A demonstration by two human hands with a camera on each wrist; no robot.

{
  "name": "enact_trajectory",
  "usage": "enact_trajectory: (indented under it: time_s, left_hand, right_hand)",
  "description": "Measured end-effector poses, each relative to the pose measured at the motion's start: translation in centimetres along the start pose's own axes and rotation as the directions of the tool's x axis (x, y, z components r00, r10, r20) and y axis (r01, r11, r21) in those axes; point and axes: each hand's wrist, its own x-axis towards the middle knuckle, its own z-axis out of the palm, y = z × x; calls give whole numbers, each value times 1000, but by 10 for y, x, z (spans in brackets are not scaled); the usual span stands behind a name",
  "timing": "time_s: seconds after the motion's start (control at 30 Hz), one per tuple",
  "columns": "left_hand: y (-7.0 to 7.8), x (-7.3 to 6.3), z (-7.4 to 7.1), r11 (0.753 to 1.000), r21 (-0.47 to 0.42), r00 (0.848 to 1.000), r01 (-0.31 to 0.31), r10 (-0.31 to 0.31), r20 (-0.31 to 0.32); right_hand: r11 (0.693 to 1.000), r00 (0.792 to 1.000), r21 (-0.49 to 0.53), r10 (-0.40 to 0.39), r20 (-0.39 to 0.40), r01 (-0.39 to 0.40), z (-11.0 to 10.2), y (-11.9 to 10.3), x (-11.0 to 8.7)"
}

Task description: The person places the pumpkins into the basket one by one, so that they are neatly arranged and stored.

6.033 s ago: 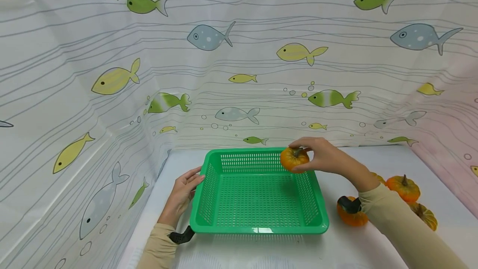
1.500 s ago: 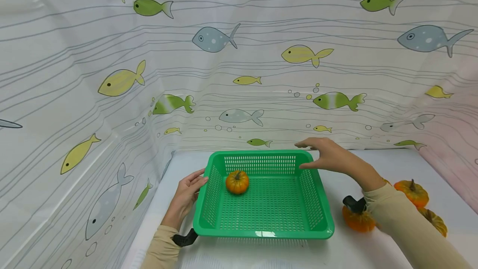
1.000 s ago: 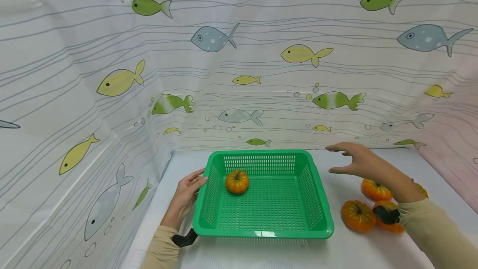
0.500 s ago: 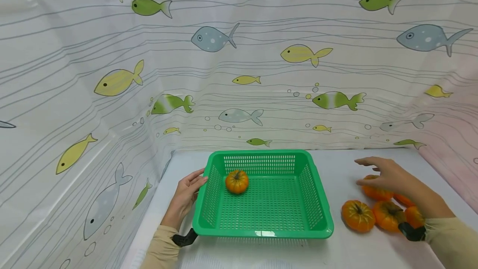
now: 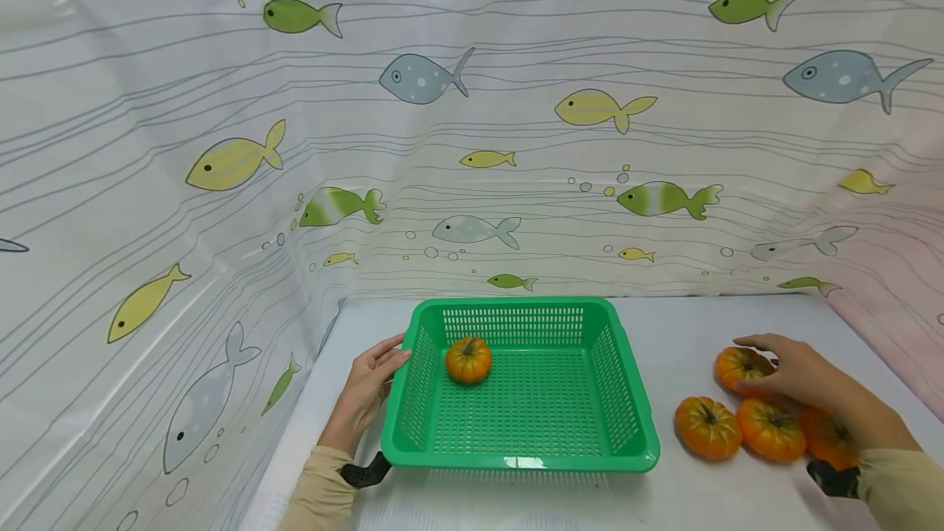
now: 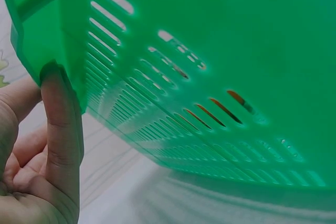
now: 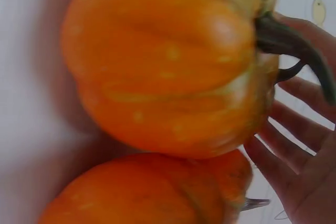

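Observation:
My left hand [image 5: 366,383] pinches the left rim of a green plastic basket [image 5: 519,464], thumb on top. In the left wrist view its fingers [image 6: 60,124] lie against the outside of the slotted wall. Inside the basket, toward the back left, sits one small orange pumpkin [image 5: 468,360]. Over on the right, my right hand [image 5: 811,375] reaches over the farthest of the loose pumpkins [image 5: 737,367], thumb and fingers spread apart beside it. The right wrist view has a large orange pumpkin [image 7: 168,66] with a curved dark stem, the relaxed fingers behind it.
Right of the basket, more pumpkins lie close together: a front left one [image 5: 708,428], a middle one [image 5: 772,430] and a right one [image 5: 829,437] partly under the right wrist. A fish-print sheet [image 5: 531,187] walls in the white table [image 5: 664,334] at the back and sides.
A pumpkin carried by the right hand now sits in the basket. Empty, that hand has moved right and down to the far loose pumpkin. My left hand has stayed at the rim.

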Motion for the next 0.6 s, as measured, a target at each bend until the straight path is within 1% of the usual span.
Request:
enact_trajectory:
  time_s: [0.17, 0.4, 0.6]
  left_hand:
    - [0, 0, 0, 1000, 4, 1000, 4, -4, -7]
    - [0, 0, 0, 1000, 0, 1000, 5, -5, -15]
    - [1, 0, 1, 1000, -1, 1000, 6, -6, -12]
  right_hand:
    - [1000, 1000, 17, -6, -9, 7, 6, 6, -1]
    - [1000, 1000, -2, 8, -9, -9, 7, 6, 0]
    - [999, 1000, 29, 26, -6, -26, 7, 6, 1]
